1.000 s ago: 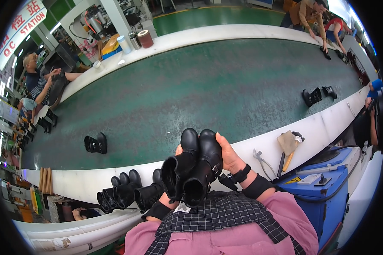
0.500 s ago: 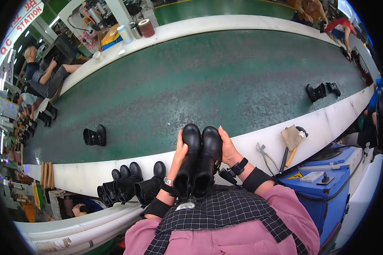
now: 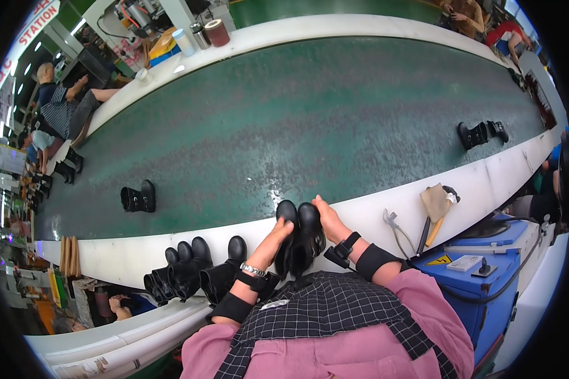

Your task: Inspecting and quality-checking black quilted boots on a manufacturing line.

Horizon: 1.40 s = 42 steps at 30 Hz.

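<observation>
Between my two hands is a pair of shiny black boots, side by side with their toes pointing away from me. My left hand [image 3: 276, 242] wraps the left boot [image 3: 287, 211], its thumb over the upper side near the toe. My right hand [image 3: 330, 222] lies along the outer side of the right boot [image 3: 309, 216], fingers pressed against it and partly hidden. The boots are over the white ledge [image 3: 360, 215] by the green belt; whether they touch it I cannot tell. To the left, several other black boots [image 3: 236, 249] stand on the ledge.
Pincers [image 3: 392, 221] and a hammer [image 3: 437, 232] with a cloth rest on the ledge at right. Blue equipment [image 3: 474, 290] is below. More black boots [image 3: 146, 196] sit on the green belt [image 3: 284, 126]. People work along the far side.
The pair of boots has gone down, away from my head, and looks smaller. My left hand has shifted over the top of the left boot. The view has tilted slightly.
</observation>
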{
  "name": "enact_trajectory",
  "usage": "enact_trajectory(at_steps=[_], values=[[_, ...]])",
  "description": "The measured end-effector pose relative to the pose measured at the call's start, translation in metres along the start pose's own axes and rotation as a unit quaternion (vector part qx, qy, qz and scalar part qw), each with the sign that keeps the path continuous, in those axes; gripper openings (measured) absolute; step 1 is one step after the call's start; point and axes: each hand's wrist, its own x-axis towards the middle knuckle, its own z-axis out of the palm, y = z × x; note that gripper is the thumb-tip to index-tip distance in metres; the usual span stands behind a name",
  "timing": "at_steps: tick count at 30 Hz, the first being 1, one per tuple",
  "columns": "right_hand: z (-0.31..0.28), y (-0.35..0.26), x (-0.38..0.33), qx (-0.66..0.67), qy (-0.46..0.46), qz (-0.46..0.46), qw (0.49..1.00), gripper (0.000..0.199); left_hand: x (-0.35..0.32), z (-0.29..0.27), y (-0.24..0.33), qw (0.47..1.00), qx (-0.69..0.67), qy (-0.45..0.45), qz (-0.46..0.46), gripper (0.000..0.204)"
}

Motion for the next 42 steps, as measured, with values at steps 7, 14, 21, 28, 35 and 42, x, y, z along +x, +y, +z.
enact_trajectory(at_steps=[7, 14, 21, 28, 35, 42], values=[[-0.009, -0.010, -0.008, 0.003, -0.026, 0.074, 0.997, 0.042, -0.047, 0.021, 0.038, 0.927, 0.363, 0.020, 0.092, 0.087], [-0.001, 0.004, -0.014, 0.127, -0.108, 0.079, 0.983, 0.037, -0.066, 0.060, 0.055, 0.863, 0.493, 0.050, 0.096, 0.067], [-0.003, -0.012, -0.019, 0.082, -0.042, 0.078, 0.993, 0.025, -0.044, 0.065, 0.035, 0.842, 0.498, 0.128, 0.163, 0.052], [-0.021, 0.002, -0.017, 0.075, -0.054, 0.055, 0.994, 0.019, -0.022, 0.054, 0.015, 0.822, 0.476, 0.176, 0.258, 0.030], [-0.067, 0.011, -0.026, 0.077, 0.014, 0.054, 0.995, 0.020, -0.010, 0.009, 0.044, 0.870, 0.361, 0.237, 0.238, 0.022], [-0.096, 0.009, -0.045, 0.103, 0.015, -0.016, 0.994, 0.016, -0.009, -0.072, 0.102, 0.799, 0.455, 0.308, 0.243, 0.026]])
